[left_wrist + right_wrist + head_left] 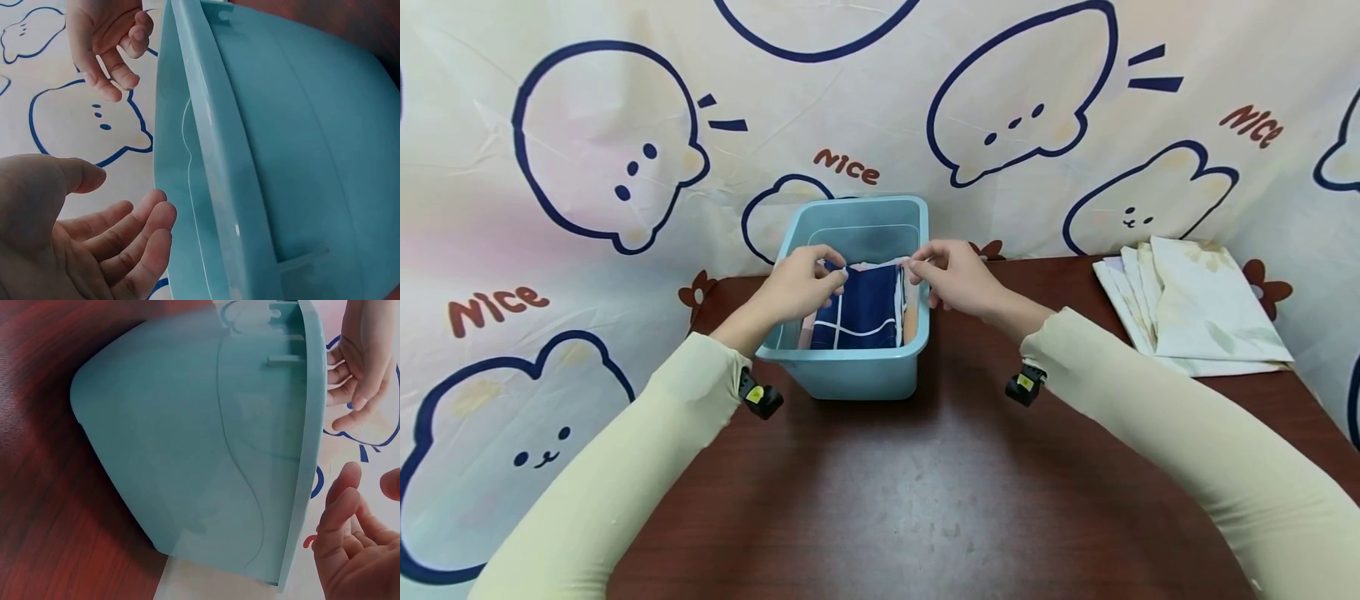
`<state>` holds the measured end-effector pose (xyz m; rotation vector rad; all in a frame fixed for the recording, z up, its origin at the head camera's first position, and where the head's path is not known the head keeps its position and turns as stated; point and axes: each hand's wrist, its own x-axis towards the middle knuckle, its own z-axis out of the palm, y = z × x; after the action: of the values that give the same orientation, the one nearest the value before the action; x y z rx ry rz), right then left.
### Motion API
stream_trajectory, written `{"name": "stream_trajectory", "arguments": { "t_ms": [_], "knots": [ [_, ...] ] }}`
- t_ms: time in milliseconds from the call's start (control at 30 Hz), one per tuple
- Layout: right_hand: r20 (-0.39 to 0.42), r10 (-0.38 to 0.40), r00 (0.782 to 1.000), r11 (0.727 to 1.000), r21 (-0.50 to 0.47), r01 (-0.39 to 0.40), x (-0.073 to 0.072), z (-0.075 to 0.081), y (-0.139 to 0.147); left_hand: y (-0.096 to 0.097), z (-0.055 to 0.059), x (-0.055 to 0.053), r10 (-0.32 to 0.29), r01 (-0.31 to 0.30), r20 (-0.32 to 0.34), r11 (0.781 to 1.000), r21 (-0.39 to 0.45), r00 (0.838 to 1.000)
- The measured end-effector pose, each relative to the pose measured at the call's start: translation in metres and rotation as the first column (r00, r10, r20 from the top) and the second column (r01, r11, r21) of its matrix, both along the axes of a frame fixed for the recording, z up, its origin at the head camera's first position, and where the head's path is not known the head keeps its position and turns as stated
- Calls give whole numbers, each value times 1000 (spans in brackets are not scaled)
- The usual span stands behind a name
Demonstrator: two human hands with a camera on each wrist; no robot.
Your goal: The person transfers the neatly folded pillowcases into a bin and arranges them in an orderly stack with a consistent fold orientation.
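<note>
A light blue plastic bin point(857, 375) stands on the table against the backdrop. Inside it lies a folded navy cloth with white lines point(871, 304), with paler pink and white fabric edges showing around it. My left hand point(801, 283) hovers over the bin's left side, fingers loosely bent and holding nothing. Over the right rim is my right hand point(957, 277), its fingers relaxed and likewise without anything in them. From the left wrist view, the left palm point(94, 244) is bare above the rim. In the right wrist view the right hand point(356, 544) is apart from the bin wall.
A stack of folded white patterned cloths point(1210, 308) lies at the table's back right. The dark reddish-brown table point(925, 500) extends in front of the bin. Behind it hangs a backdrop point(880, 108) printed with cartoon outlines.
</note>
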<state>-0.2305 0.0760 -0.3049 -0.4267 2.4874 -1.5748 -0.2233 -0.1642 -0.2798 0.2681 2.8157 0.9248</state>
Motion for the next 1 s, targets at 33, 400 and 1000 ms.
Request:
{"name": "stream_trajectory", "arguments": {
  "t_ms": [33,400,1000],
  "knots": [
    [-9,6,1000,1000,4,-6,1,-1,1,0,0,1,1,-1,1,1000,11,1000],
    [-56,61,997,998,26,-60,16,-10,9,5,2,11,-16,16,7,994,109,1000],
    [-74,53,996,997,54,-50,36,-21,39,19,8,28,-107,105,6,982,156,994]
  ]
}}
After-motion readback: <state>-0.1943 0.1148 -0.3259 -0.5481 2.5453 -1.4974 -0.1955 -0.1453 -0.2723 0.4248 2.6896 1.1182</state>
